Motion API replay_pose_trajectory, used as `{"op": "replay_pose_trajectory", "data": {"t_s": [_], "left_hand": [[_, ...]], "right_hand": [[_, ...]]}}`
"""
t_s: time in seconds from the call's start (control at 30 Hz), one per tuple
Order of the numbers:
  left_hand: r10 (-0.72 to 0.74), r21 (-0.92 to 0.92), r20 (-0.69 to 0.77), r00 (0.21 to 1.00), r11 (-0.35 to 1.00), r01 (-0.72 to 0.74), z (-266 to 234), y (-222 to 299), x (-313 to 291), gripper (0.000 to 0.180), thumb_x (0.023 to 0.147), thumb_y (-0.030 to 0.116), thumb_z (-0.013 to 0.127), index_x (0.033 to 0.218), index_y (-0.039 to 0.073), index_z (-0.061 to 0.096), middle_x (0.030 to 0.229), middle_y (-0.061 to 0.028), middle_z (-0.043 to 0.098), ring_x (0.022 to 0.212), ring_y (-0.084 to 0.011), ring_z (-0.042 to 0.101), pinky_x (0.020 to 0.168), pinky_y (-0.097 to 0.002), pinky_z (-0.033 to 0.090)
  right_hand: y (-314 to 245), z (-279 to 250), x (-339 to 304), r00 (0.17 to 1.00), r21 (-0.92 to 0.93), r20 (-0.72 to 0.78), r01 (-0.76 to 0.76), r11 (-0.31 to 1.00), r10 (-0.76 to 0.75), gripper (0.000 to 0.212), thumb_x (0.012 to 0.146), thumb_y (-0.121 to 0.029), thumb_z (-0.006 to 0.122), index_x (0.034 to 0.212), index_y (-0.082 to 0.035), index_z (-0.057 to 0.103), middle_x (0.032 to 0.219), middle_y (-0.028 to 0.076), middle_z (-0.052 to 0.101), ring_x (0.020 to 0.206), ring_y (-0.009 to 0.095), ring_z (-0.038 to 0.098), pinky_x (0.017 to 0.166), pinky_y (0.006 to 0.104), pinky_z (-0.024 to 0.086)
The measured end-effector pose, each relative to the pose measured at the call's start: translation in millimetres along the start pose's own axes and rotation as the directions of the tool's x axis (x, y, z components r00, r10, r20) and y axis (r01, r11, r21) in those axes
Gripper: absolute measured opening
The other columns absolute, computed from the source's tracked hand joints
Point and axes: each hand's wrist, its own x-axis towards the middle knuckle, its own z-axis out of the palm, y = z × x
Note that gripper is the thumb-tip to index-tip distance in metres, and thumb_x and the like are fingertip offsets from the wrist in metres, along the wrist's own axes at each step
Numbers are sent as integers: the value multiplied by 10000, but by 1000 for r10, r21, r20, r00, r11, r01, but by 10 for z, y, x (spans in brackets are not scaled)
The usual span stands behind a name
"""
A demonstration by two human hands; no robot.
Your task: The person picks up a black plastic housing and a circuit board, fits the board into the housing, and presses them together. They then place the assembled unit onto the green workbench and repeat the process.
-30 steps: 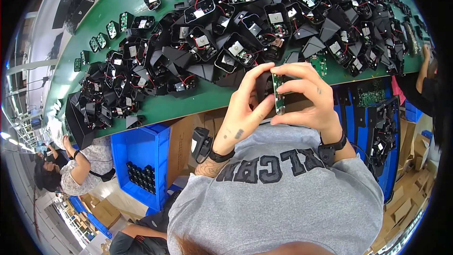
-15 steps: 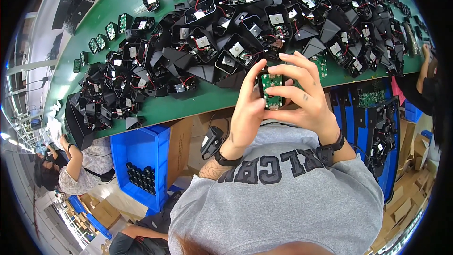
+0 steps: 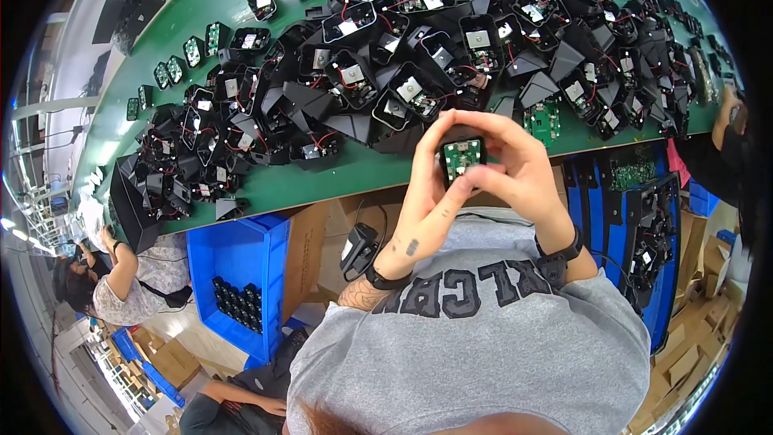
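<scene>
A small black housing (image 3: 444, 167) with a green circuit board (image 3: 462, 155) in its open face is held between my two hands, just off the bench's near edge. My left hand (image 3: 424, 205) closes on the left side, its thumb at the near end of the board. My right hand (image 3: 519, 169) curves round the far and right sides, its thumb pressing the board's near end beside the other thumb. The housing's near end is hidden behind the thumbs. Past my fingers, a loose green circuit board panel (image 3: 543, 121) lies on the bench.
Heaped black housings (image 3: 350, 76) with red wires cover much of the green bench (image 3: 298, 185). Several board-fitted housings (image 3: 192, 51) stand at the left. Below the bench are a blue bin (image 3: 233, 246) and a blue rack (image 3: 592, 193). Other people (image 3: 121, 290) work at both sides.
The housing has been turned, so the board's connector end now points away from me. My right fingers have moved off the board's face to the far side, and both thumbs have come to its near end.
</scene>
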Motion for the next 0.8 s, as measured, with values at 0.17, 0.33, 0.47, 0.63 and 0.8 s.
{"op": "replay_pose_trajectory", "data": {"t_s": [0.17,0.33,0.47,0.63,0.8], "left_hand": [[59,98,-3,998,993,-59,33,52,27,633,977,14,419,1521,103,108,1467,-114,280,1249,-217,443,968,-360,492],[199,253,-45,979,950,-181,1,-47,25,554,993,33,420,1497,92,196,1458,-85,299,1229,-203,462,926,-336,533],[338,279,-25,941,906,-318,-41,-85,39,419,980,-6,437,1389,36,355,1335,-87,431,1168,-173,491,919,-338,540],[468,209,-59,882,869,-448,-147,-143,49,340,956,-32,489,1286,20,426,1242,-86,472,1112,-161,507,946,-292,474],[604,225,-75,793,785,-577,-199,-34,117,306,961,-12,502,1255,30,428,1219,-104,477,1089,-176,530,944,-309,446]], "right_hand": [[-185,9,118,981,149,11,-193,970,194,521,812,69,622,1316,19,500,1249,146,576,1082,151,574,896,281,490],[-84,67,147,994,105,-14,-103,989,105,517,803,68,646,1284,7,466,1228,136,580,1046,148,579,865,270,488],[49,113,82,994,59,-104,-15,998,21,387,790,66,682,1094,-48,472,1118,85,592,1019,123,565,877,264,446],[-176,161,253,991,-138,70,122,983,-113,347,803,48,674,1079,-40,483,1148,87,589,995,135,575,862,270,462],[-420,267,470,971,-367,232,142,919,-57,307,800,82,649,1057,-17,514,1168,91,579,1029,147,581,906,305,473]]}}
